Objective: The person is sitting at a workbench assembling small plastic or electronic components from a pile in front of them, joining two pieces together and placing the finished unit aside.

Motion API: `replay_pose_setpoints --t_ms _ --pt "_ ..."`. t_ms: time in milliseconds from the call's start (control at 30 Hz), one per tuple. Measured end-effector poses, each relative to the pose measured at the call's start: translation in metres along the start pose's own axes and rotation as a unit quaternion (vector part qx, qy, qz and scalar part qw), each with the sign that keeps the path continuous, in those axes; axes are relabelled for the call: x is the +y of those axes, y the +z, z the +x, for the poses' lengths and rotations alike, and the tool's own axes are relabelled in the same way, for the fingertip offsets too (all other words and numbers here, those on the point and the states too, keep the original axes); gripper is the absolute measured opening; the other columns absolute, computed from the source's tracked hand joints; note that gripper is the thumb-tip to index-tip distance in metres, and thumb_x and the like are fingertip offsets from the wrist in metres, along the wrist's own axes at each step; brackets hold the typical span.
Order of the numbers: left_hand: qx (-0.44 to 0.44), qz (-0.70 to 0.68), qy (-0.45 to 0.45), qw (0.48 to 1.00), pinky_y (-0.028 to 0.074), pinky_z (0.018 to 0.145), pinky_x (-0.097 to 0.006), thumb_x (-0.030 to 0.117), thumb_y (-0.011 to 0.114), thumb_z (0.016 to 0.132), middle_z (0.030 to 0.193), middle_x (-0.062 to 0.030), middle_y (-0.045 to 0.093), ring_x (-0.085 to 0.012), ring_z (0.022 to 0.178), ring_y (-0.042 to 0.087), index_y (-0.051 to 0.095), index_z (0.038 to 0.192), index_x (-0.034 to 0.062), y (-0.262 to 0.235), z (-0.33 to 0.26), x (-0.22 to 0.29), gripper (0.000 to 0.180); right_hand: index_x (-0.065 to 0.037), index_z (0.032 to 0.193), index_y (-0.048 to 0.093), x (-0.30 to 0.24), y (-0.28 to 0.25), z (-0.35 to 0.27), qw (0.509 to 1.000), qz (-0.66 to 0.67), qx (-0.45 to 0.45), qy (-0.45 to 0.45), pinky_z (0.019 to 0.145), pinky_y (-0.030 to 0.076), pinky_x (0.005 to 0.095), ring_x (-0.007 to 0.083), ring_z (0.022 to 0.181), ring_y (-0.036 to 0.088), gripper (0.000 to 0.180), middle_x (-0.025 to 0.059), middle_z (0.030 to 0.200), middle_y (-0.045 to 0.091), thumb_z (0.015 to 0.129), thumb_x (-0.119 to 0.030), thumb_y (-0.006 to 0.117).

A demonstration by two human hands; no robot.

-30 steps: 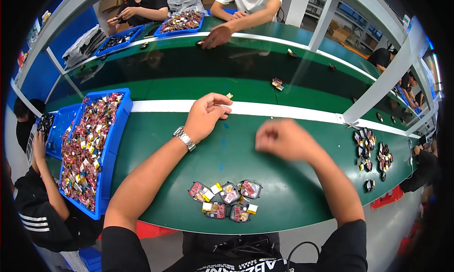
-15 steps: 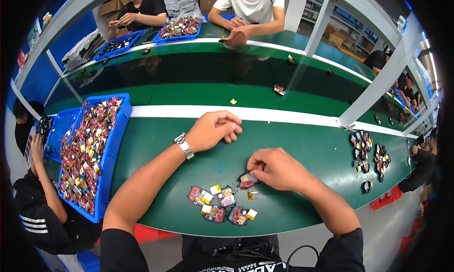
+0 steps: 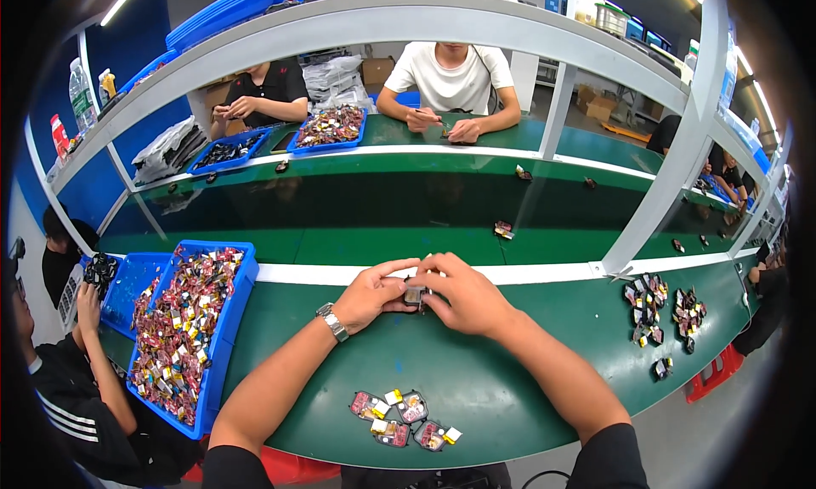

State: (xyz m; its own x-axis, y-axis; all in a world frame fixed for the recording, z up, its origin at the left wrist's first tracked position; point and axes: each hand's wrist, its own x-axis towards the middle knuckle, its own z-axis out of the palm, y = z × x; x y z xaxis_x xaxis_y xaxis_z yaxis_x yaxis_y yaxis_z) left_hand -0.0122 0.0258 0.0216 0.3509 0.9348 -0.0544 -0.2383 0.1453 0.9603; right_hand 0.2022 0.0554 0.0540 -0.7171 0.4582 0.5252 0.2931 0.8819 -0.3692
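Observation:
Both hands meet over the green bench, near its white far edge. Between them is a small black electronic unit (image 3: pixel 414 297) with a pale square part showing. My left hand (image 3: pixel 367 296), with a metal-band watch at the wrist, grips the unit from its left side. From the other side my right hand (image 3: pixel 466 299) pinches it, fingers bent over its top. The fingers hide much of the unit. Closer to me on the bench lies a cluster of several similar open black casings (image 3: pixel 393 433) with red circuit boards and small silver-and-yellow battery cells.
At left a blue bin (image 3: pixel 223 378) is heaped with red boards and cells. More assembled units (image 3: pixel 648 306) lie at the right. Beyond the white edge runs a dark green belt (image 3: pixel 382 200) carrying a few units. Metal posts (image 3: pixel 625 243) hold a shelf overhead. Other people sit opposite and at left.
My right hand has picked up a unit from beside the cluster and brought it forward to my left hand. Both hands now hold it. The view has tilted up.

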Motion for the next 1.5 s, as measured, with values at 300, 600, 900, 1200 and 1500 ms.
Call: replay_pose_setpoints --t_ms 300,600,900,1200,1500 --pt "0.033 0.024 0.006 0.999 0.057 0.093 -0.036 0.004 0.049 0.098 0.115 -0.0136 0.064 -0.0207 0.104 0.066 0.050 0.130 0.0005 -0.001 0.004 -0.005 0.032 -0.009 0.094 0.068 0.010 0.010 -0.004 0.999 -0.023 0.016 -0.016 0.087 0.048 0.0390 0.0272 0.104 0.053 0.019 0.0071 0.112 0.054 0.075 -0.007 0.073" --pt "0.026 0.002 0.021 0.999 0.057 0.093 -0.037 0.003 0.051 0.097 0.114 -0.0130 0.064 -0.0209 0.105 0.065 0.050 0.119 0.0024 -0.003 0.006 -0.012 0.022 -0.007 0.087 0.070 0.015 0.027 -0.008 0.991 0.073 0.077 0.086 0.092 0.047 0.0375 0.0279 0.113 0.051 0.008 0.0089 0.118 0.056 0.079 -0.008 0.071" --pt "-0.024 -0.059 0.027 0.998 0.055 0.096 -0.042 -0.002 0.051 0.094 0.121 -0.0140 0.060 -0.0230 0.112 0.062 0.049 0.121 0.0024 -0.005 0.003 -0.007 0.027 -0.005 0.089 0.069 0.019 0.033 -0.008 0.976 0.150 0.087 0.133 0.093 0.047 0.0374 0.0265 0.109 0.055 0.009 0.0095 0.116 0.060 0.082 -0.011 0.068" --pt "0.000 -0.011 0.021 1.000 0.057 0.090 -0.036 -0.003 0.051 0.094 0.117 -0.0109 0.062 -0.0185 0.106 0.063 0.051 0.116 0.0037 -0.003 0.003 -0.009 0.023 -0.007 0.093 0.070 0.020 0.033 -0.010 0.974 0.186 0.061 0.116 0.095 0.046 0.0375 0.0259 0.108 0.057 0.010 0.0089 0.116 0.060 0.084 -0.012 0.068" --pt "-0.014 -0.028 0.035 0.999 0.058 0.089 -0.035 0.001 0.051 0.096 0.114 -0.0086 0.063 -0.0170 0.105 0.063 0.053 0.110 0.0051 -0.005 0.004 -0.011 0.015 -0.006 0.095 0.069 0.028 0.035 -0.013 0.942 0.276 0.056 0.181 0.087 0.051 0.0332 0.0208 0.105 0.059 0.010 0.0085 0.118 0.060 0.086 -0.012 0.067"
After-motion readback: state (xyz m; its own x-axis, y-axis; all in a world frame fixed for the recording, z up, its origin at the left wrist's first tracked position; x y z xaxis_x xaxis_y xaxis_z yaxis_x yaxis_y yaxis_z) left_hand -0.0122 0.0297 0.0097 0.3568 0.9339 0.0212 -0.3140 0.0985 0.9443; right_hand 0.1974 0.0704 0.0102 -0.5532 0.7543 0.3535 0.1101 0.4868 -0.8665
